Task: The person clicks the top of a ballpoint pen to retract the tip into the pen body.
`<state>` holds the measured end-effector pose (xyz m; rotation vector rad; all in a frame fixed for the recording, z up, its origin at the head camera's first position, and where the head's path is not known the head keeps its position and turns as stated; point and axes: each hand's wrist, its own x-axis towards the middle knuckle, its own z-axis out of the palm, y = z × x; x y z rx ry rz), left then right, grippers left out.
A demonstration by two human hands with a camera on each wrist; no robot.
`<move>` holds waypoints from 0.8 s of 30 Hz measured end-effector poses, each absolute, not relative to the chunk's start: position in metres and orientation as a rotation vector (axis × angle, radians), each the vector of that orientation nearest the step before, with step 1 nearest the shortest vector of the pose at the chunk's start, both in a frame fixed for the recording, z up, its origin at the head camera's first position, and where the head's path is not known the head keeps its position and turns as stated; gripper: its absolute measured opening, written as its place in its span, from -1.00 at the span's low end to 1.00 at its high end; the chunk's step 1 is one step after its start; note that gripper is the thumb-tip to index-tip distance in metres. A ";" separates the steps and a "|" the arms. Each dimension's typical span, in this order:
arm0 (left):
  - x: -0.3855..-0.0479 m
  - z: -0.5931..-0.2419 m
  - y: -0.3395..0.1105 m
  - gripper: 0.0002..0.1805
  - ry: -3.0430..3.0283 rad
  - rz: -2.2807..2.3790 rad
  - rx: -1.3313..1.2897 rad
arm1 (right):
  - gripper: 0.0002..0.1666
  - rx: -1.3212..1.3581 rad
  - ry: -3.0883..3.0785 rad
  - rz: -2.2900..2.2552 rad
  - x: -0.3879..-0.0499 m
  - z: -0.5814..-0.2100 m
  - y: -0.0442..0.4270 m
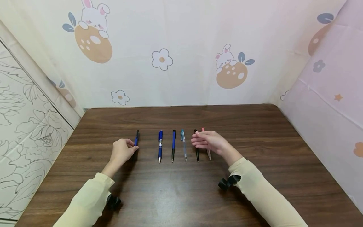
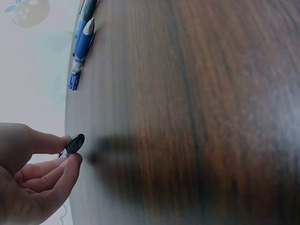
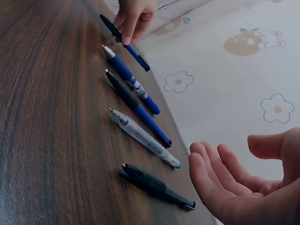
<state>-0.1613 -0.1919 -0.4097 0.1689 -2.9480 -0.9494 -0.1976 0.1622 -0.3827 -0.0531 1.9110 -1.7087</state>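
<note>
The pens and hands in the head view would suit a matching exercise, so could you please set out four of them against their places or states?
1. Left hand
2. Right hand
3. Teal-topped pen
4. Red-topped pen

A. Rightmost pen in the row
B. Pinches a blue pen
C. Lies just left of the black pen
D. Fingers grip nothing

Pairs: 1-B, 2-D, 3-C, 4-A

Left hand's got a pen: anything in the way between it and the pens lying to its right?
Nothing visible: only bare tabletop lies between the left hand, pinching the held pen, and the nearest of them, the blue pen with a pale band.
</note>
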 end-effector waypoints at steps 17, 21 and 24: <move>-0.163 -0.415 -0.190 -0.82 -2.955 -0.880 0.136 | -0.47 -0.115 2.193 -1.603 -0.195 -0.385 0.150; -0.163 -0.417 -0.190 -0.81 -2.956 -0.869 0.135 | -0.48 -0.152 2.241 -1.560 -0.193 -0.385 0.149; -0.164 -0.420 -0.190 -0.82 -2.952 -0.868 0.138 | -0.49 -0.190 2.283 -1.521 -0.191 -0.384 0.148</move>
